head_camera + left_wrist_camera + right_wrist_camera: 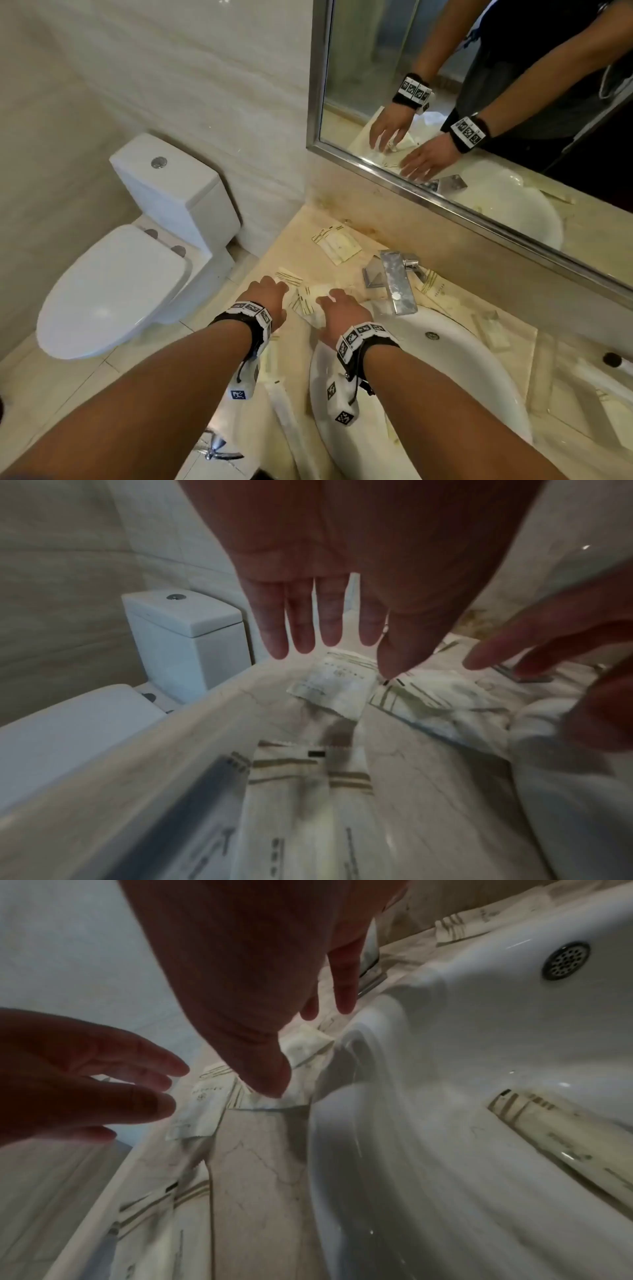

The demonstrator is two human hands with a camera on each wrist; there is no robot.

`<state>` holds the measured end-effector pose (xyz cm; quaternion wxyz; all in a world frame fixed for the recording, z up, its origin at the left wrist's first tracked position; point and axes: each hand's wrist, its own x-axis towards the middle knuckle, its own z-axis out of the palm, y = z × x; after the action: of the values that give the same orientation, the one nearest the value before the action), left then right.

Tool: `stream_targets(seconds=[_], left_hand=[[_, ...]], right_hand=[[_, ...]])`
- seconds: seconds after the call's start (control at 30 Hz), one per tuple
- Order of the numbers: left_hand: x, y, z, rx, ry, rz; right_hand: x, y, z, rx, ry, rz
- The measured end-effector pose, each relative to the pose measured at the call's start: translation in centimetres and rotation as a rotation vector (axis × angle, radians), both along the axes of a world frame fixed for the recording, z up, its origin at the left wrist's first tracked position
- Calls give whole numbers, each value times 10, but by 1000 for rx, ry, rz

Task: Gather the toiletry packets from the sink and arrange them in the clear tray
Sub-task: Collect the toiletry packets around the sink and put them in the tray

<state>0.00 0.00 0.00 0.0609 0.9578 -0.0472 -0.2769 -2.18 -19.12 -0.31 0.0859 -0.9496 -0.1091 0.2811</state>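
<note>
Both hands, left hand [265,301] and right hand [344,317], hover with fingers spread over toiletry packets [305,301] at the table's [346,274] left edge beside the sink [445,359], apparently poised to gather them.

We wear black wristbands [251,320] topped with white black-patterned marker tiles [359,334]; small white tagged boxes [340,399] hang beneath our bare forearms.
</note>
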Motion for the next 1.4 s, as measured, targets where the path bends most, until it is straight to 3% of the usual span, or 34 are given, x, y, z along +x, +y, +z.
stream_targets(seconds=[0.37,0.77,1.0,1.13,1.27,1.4], left_hand=[[40,5,-26,12,61,27],[62,-5,-34,0,109,48],[64,0,-37,-87,184,126],[66,3,-26,-206,205,293],[72,-4,-9,-489,298,507],[73,-24,19,-747,440,540]], right_hand=[[28,28,-31,-194,-61,66],[36,26,-30,-134,-115,118],[49,16,-23,17,-36,-117],[46,9,-4,275,-92,-474],[37,8,16,716,34,-802],[40,5,20,821,41,-786]])
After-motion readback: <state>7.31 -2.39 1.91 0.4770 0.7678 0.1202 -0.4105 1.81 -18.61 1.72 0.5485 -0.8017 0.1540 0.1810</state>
